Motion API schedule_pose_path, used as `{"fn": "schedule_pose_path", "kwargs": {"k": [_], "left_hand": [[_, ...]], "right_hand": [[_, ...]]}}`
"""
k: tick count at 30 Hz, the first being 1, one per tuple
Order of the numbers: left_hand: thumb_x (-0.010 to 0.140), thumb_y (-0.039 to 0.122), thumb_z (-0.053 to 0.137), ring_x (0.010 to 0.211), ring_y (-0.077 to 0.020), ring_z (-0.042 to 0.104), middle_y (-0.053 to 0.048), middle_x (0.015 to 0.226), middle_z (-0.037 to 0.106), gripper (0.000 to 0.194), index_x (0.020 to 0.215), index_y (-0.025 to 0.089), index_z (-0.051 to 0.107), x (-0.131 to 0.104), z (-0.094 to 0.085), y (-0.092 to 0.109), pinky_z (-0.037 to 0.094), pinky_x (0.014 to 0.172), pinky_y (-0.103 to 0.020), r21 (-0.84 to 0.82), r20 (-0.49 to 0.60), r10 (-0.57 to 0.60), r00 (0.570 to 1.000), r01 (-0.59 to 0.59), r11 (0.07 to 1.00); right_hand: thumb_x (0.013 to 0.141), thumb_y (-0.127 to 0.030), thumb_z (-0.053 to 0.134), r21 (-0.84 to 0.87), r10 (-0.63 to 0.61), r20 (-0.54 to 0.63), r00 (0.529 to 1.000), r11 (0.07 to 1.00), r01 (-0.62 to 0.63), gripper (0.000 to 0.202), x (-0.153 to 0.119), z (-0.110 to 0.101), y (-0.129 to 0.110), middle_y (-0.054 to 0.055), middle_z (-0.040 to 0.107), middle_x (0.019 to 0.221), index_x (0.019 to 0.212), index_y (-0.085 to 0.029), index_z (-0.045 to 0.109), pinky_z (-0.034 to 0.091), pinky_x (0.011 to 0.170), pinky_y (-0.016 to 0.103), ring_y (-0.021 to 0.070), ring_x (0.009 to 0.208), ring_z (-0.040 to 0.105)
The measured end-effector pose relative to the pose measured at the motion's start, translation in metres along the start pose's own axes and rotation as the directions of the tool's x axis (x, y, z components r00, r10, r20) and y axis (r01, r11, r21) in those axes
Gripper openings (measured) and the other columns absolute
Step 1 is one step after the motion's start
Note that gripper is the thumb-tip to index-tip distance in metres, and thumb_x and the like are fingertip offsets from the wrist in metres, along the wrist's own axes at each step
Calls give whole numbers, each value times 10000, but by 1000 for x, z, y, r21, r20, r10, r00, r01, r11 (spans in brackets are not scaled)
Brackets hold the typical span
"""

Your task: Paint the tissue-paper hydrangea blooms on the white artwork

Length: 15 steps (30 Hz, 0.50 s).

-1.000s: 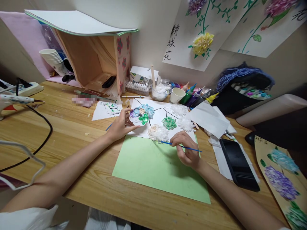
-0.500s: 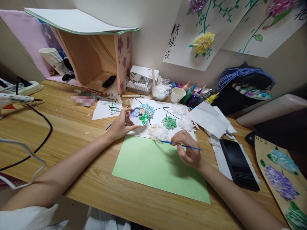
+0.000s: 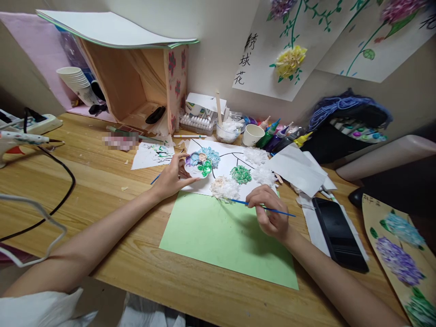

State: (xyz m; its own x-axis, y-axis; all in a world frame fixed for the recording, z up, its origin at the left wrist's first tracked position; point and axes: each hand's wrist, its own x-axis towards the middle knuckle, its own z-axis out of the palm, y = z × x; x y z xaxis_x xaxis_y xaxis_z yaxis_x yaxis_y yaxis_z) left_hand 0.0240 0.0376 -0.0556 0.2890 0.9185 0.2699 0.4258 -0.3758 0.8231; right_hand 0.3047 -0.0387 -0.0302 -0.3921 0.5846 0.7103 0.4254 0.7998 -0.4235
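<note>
Gripping the palette by its edge in the head view, the left hand is holding it over the white paper, beside the blue flower. Well apart from it, the right hand is clamping the paintbrush, whose tip is pointing at the cream flower; whether they are touching, I cannot tell. Beneath, the green sheet is lying on the wooden surface, and the phone is resting to the right

That wooden table has a green sheet lying near the middle, a black phone over to the right, and a white paper cup standing towards the far side.
</note>
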Motion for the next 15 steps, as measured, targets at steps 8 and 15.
{"fn": "schedule_pose_path", "kwargs": {"k": [8, 15], "left_hand": [[696, 464, 759, 682, -146, 686, -42, 993, 636, 702, 1212, 204, 360, 0, 0, -1, 580, 603, -277, 4, -2, 4, 1000, -4, 1000], [704, 470, 755, 701, -150, 692, -48, 1018, 634, 707, 1226, 209, 356, 0, 1, -4, 585, 620, -284, 24, -3, 22, 1000, -22, 999]], "right_hand": [[760, -23, 424, -46, -35, 25, 999, 998, 36, 224, 5, -2, -4, 11, 579, 683, 811, -225, 507, 453, 595, 313, 163, 652, 531], [749, -21, 426, -59, -43, 25, 999, 997, 45, 227, 7, -4, -6, 5, 579, 666, 796, -227, 511, 463, 582, 309, 159, 633, 541]]}}
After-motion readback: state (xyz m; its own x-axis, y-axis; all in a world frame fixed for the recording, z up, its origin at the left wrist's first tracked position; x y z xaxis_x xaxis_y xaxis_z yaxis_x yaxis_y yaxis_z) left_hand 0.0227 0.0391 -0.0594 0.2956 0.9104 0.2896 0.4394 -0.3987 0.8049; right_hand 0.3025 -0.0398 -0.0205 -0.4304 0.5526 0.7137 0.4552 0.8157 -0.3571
